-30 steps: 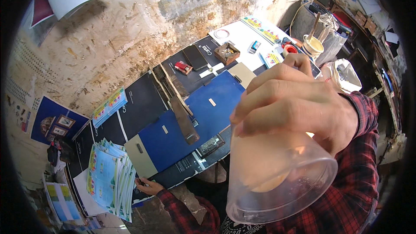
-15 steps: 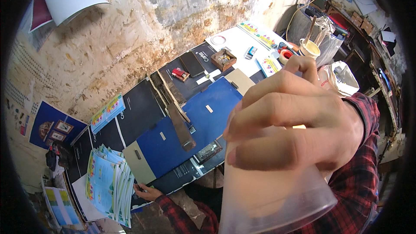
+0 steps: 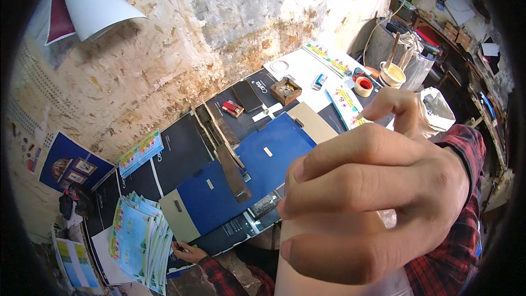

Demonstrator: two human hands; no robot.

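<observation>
Close to the camera, my right hand [image 3: 378, 186] curls its fingers round a translucent plastic cup [image 3: 296, 280]. The cup looks tilted, and the fingers hide much of it. My left hand [image 3: 187, 252] rests low at the table's front edge, fingers bent, with something small and dark at the fingertips that I cannot make out. Beside it lies a fanned pile of printed blue, green and yellow sheets [image 3: 137, 235]. A blue board cover with grey ends [image 3: 263, 156] lies on the table, and a long wooden-handled tool [image 3: 233, 178] rests across it.
On the black-covered table [image 3: 178, 156] are a red lighter [image 3: 232, 108], a dark phone [image 3: 247, 96], a small wooden box [image 3: 286, 90] and a tape roll [image 3: 363, 86]. A whitish pot with a stick [image 3: 392, 75] and a white bag [image 3: 436, 111] stand right. A stained wall [image 3: 164, 49] rises behind.
My right hand has shifted down with the cup, so less of the cup shows. The left hand's fingers have bent inward a little. The whole view has tilted slightly.
</observation>
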